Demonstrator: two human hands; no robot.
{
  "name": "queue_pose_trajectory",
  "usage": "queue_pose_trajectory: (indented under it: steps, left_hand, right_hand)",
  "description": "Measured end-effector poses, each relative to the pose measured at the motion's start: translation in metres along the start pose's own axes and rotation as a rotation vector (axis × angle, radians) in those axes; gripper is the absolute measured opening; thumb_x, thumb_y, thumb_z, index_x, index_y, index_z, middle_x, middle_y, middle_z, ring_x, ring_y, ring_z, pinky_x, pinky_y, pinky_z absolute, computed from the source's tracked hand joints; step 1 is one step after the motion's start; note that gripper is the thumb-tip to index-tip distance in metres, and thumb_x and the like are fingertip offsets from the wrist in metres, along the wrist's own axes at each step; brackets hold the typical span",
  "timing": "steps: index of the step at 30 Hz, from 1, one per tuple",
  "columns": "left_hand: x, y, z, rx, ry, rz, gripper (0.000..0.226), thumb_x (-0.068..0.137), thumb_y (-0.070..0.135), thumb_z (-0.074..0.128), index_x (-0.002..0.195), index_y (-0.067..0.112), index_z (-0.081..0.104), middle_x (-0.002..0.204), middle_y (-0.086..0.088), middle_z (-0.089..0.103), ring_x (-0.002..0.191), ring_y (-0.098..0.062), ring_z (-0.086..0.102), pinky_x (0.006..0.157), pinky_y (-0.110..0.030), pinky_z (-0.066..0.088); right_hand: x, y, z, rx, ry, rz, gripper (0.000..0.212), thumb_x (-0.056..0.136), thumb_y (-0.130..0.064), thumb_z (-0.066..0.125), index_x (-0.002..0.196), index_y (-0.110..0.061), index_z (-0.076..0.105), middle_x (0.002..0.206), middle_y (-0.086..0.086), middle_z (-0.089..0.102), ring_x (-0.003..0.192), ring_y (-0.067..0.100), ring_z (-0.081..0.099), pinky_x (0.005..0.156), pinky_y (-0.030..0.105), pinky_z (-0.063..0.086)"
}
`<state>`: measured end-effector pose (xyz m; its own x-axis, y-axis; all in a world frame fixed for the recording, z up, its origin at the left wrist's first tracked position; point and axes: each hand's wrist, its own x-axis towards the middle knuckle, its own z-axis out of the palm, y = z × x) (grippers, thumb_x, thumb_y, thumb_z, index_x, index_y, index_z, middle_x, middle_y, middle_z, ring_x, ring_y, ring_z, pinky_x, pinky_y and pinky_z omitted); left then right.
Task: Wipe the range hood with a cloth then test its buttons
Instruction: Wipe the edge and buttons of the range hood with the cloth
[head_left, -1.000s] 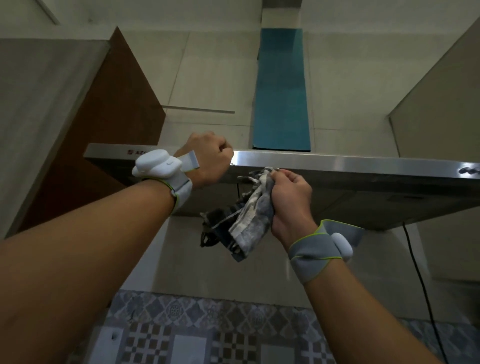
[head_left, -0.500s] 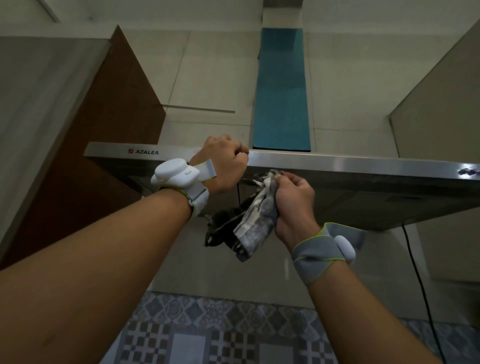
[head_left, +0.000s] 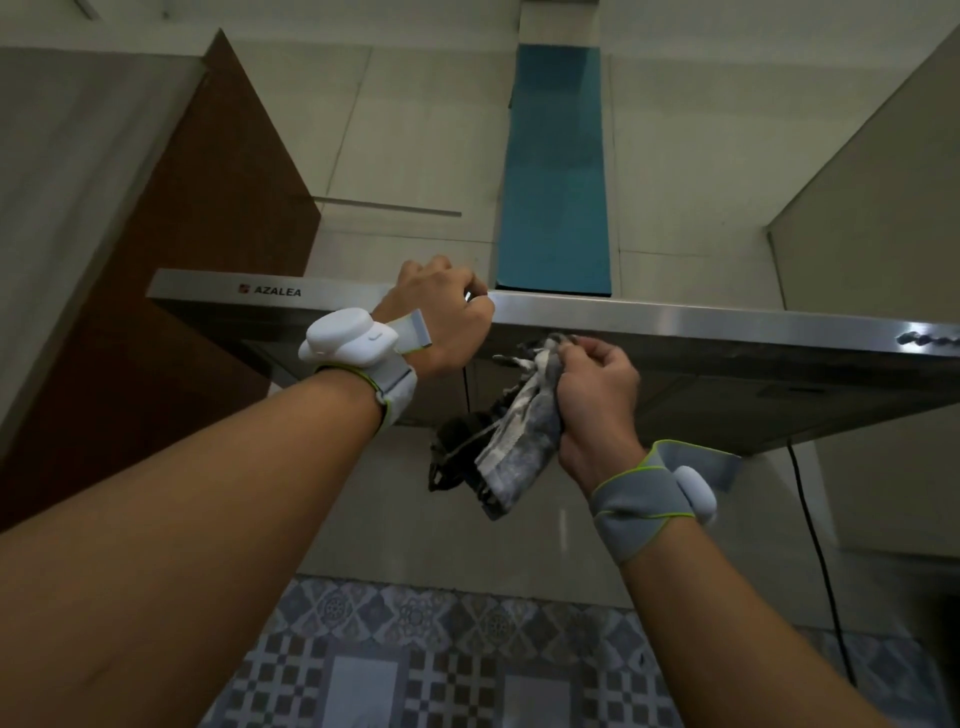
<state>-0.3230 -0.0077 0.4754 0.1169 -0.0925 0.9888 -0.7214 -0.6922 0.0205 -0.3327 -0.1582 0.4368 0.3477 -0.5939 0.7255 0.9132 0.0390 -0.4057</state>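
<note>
1. While the hood (head_left: 675, 325) is being steadied from below, wiping is being judged the step in hand. Its steel front strip is being seen running across the view under a blue-filmed chimney (head_left: 553, 171).
2. Grip, first: the left hand (head_left: 441, 312) is being curled over the strip's front lip, just right of the brand mark. The edge is being gripped, and the fingertips are being hidden over the top.
3. Grip, second: the right hand (head_left: 597, 384) is being closed round the cloth (head_left: 519, 436), just under the strip's lower edge. It is being held beside the other hand, without touching it.
4. Item: the cloth, grey, frayed and bunched. Its upper end is being held at the hood's underside, though contact cannot be told, and the rest is hanging below the fist.
5. Item: the buttons (head_left: 930, 339), a small cluster at the strip's far right end. They are lying well apart from both hands and are not yet being touched.
6. Surroundings: a brown cabinet (head_left: 171, 291) at left, a black cord (head_left: 815, 519) hanging at right, and patterned tiles (head_left: 415, 649) below.
7. Next move, as judged: a rightward pass of the cloth along the strip is being called for, with a flatter fold for fuller contact. A free fingertip is being needed afterwards for the buttons.
</note>
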Motion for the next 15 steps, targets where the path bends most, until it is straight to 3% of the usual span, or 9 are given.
queue_pose_trajectory:
  steps: [3, 6, 10, 15]
  left_hand:
    - [0.0, 0.003, -0.004, 0.04, -0.028, -0.009, 0.045, 0.081, 0.042, 0.032, 0.111, 0.023, 0.06, 0.112, -0.004, 0.054, 0.11, -0.025, 0.045, 0.091, -0.04, 0.044]
    - [0.001, 0.01, -0.003, 0.091, -0.039, -0.02, 0.043, 0.079, 0.042, 0.031, 0.107, 0.022, 0.057, 0.112, -0.006, 0.055, 0.108, -0.027, 0.045, 0.089, -0.039, 0.044]
    - [-0.001, 0.023, 0.004, 0.135, -0.013, -0.013, 0.049, 0.078, 0.042, 0.031, 0.113, 0.022, 0.058, 0.115, -0.006, 0.054, 0.11, -0.029, 0.045, 0.087, -0.038, 0.044]
    - [-0.001, 0.038, 0.013, 0.094, -0.014, -0.003, 0.048, 0.079, 0.041, 0.029, 0.113, 0.028, 0.06, 0.117, -0.003, 0.055, 0.112, -0.029, 0.044, 0.09, -0.039, 0.043]
  right_hand:
    - [0.004, -0.002, -0.004, 0.016, -0.003, 0.058, 0.011, 0.086, -0.005, 0.063, 0.094, -0.013, 0.06, 0.084, 0.013, 0.067, 0.073, 0.022, 0.063, 0.074, 0.039, 0.057]
    - [0.01, -0.015, -0.02, 0.057, 0.069, 0.028, 0.014, 0.088, -0.003, 0.062, 0.099, -0.01, 0.058, 0.082, 0.01, 0.064, 0.067, 0.017, 0.061, 0.067, 0.031, 0.055]
    - [0.013, -0.027, -0.037, 0.042, 0.071, -0.04, 0.012, 0.091, -0.005, 0.059, 0.103, -0.009, 0.058, 0.084, 0.007, 0.065, 0.075, 0.018, 0.063, 0.076, 0.034, 0.057]
    - [0.011, -0.018, -0.027, -0.031, -0.003, -0.031, 0.011, 0.088, -0.005, 0.063, 0.088, -0.015, 0.058, 0.077, 0.005, 0.065, 0.073, 0.017, 0.063, 0.077, 0.037, 0.056]
